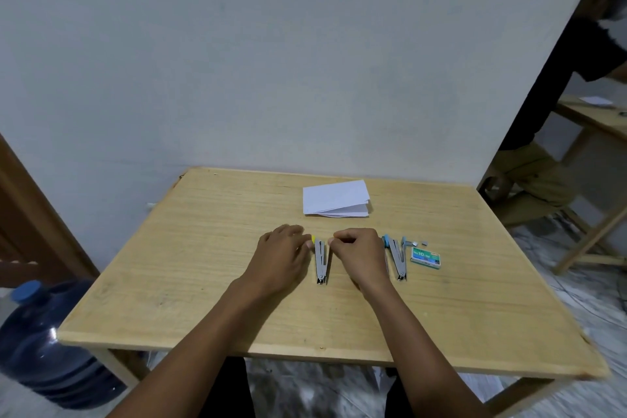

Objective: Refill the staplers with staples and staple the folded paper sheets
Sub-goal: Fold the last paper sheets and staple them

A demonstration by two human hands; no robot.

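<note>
Pale wood makes up the table (pixel 163 248), whose far edge meets the wall at 12 o'clock and whose near edge runs along 6 o'clock; a dark blue water jug (pixel 44 349) stands on the floor off its 8 o'clock corner. The left third of the tabletop lies bare right out to the 9 o'clock edge, and a wide bare band also runs along the near side.

Near the middle, the left hand (pixel 281 258) has its fingers curled, the tips pinching the yellow-capped far end of the yellow stapler (pixel 321 261). This stapler lies splayed in a narrow V, long axis from 6 to 12 o'clock, hinge towards 6 and the two arms spreading towards 12. The right hand (pixel 359 254), just beside it at 3 o'clock, is curled too, thumb and forefinger pressed together at the tip of the right arm; whether they also hold staples, I cannot tell.

The blue stapler (pixel 397 258) lies just past the right hand, splayed the same way, hinge towards 6. Loose staple strips (pixel 414 243) sit by its far end, and the green staple box (pixel 425 257) lies just beside it at 3 o'clock. The folded paper sheets (pixel 336 198) rest at 12 o'clock from the hands, well apart, fold edge towards the hands.

Beyond the 3 o'clock edge a seated person (pixel 543 112) and a second table (pixel 597 119) stand close by
</note>
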